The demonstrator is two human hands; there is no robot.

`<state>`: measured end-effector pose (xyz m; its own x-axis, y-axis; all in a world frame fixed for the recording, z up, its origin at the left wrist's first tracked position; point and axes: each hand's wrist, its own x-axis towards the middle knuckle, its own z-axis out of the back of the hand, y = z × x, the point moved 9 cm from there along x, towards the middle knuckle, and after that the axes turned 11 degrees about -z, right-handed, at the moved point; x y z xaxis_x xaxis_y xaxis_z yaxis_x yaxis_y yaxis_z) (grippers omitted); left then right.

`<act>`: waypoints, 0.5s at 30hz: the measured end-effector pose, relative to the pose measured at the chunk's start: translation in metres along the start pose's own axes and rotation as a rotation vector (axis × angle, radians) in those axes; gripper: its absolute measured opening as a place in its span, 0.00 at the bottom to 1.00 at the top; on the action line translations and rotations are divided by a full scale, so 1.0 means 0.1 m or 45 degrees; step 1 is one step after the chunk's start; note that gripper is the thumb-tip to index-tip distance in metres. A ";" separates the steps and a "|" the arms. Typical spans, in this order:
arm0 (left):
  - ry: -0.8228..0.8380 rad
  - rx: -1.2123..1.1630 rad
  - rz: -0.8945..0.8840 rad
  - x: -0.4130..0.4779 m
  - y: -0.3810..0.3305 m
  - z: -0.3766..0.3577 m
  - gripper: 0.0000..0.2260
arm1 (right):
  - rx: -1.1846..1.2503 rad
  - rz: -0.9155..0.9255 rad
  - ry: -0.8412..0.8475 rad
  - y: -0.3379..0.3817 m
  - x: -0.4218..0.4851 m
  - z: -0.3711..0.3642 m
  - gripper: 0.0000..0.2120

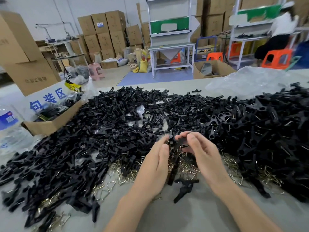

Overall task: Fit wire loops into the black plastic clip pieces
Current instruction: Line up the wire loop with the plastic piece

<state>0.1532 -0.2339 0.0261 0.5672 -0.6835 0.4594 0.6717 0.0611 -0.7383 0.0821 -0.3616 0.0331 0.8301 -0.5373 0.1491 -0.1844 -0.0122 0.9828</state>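
Note:
A broad heap of black plastic clip pieces (pixel 117 124) covers the grey table (pixel 167 215) from left to right. Brass-coloured wire loops (pixel 187 168) lie tangled at the heap's near edge. My left hand (pixel 155 163) and my right hand (pixel 202 153) meet above the loops. Between them they hold a black clip piece (pixel 175 146); the fingertips of both hands curl round its top. A wire loop on that piece cannot be made out. One loose clip piece (pixel 184 188) lies on the table just below my hands.
An open cardboard box (pixel 50 123) with packaged goods stands at the left edge, beside a clear plastic bottle (pixel 10 128). Crumpled clear plastic film (pixel 247 81) lies at the back right. Beyond the table are stacked cartons, workbenches, stools and a person.

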 end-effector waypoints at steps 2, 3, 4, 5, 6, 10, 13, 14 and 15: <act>-0.065 0.015 0.028 0.00 0.08 0.06 0.22 | 0.175 -0.095 -0.107 -0.07 0.05 0.14 0.12; -0.092 0.003 0.016 0.00 0.09 0.08 0.21 | 0.254 -0.150 -0.130 -0.11 0.08 0.18 0.13; -0.126 -0.007 0.001 0.01 0.07 0.10 0.20 | 0.313 -0.201 -0.138 -0.15 0.09 0.20 0.14; -0.172 -0.023 -0.012 0.03 0.06 0.14 0.19 | 0.344 -0.241 -0.137 -0.18 0.10 0.21 0.14; -0.231 -0.049 -0.015 0.03 0.05 0.18 0.17 | 0.347 -0.268 -0.131 -0.20 0.11 0.20 0.14; -0.406 -0.250 0.049 -0.01 0.03 0.28 0.09 | 0.316 -0.321 -0.065 -0.28 0.10 0.11 0.12; -0.391 -0.267 0.066 -0.01 0.04 0.26 0.08 | 0.365 -0.335 -0.023 -0.27 0.08 0.06 0.13; -0.375 -0.255 0.071 0.00 0.04 0.25 0.08 | 0.378 -0.338 -0.011 -0.27 0.08 0.05 0.15; -0.360 -0.245 0.080 0.00 0.04 0.24 0.09 | 0.389 -0.343 -0.003 -0.27 0.09 0.03 0.16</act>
<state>0.1670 -0.2160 0.0352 0.7321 -0.4527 0.5090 0.5445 -0.0601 -0.8366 0.0927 -0.3686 0.0076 0.8690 -0.4825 -0.1099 -0.1085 -0.4024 0.9090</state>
